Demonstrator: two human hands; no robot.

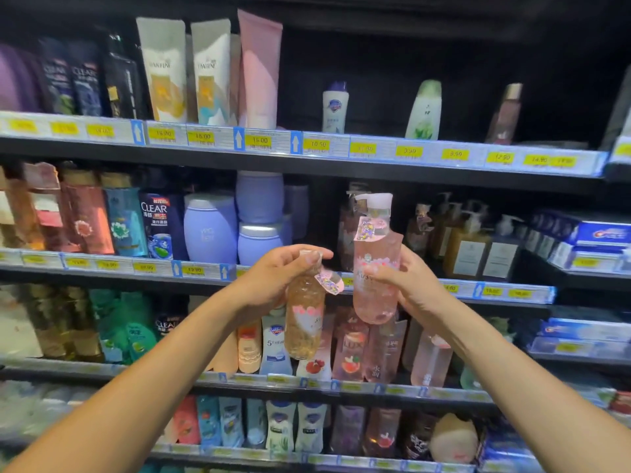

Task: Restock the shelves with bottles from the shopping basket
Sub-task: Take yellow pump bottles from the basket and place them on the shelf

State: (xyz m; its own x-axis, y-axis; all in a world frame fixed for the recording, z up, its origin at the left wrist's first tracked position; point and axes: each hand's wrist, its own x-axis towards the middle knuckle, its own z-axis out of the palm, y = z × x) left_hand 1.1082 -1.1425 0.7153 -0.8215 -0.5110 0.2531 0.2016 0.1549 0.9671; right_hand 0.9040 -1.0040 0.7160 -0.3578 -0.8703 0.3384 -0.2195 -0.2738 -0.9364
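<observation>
- The left hand [273,278] curls its fingers over the top of an amber bottle [305,322], which hangs upright in the air.
- The right hand [409,285] grips the lower body of a pink pump bottle [375,264], upright, just beside the amber one and slightly higher.
- Both bottles are held in front of the stocked shelves [102,264], beside purple jars [210,230].

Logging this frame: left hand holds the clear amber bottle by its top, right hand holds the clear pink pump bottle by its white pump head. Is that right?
Not quite. The head view shows the right hand gripping the clear pink pump bottle round its body; the white pump head stands free above. The left hand does hold the clear amber bottle by its top.
</observation>
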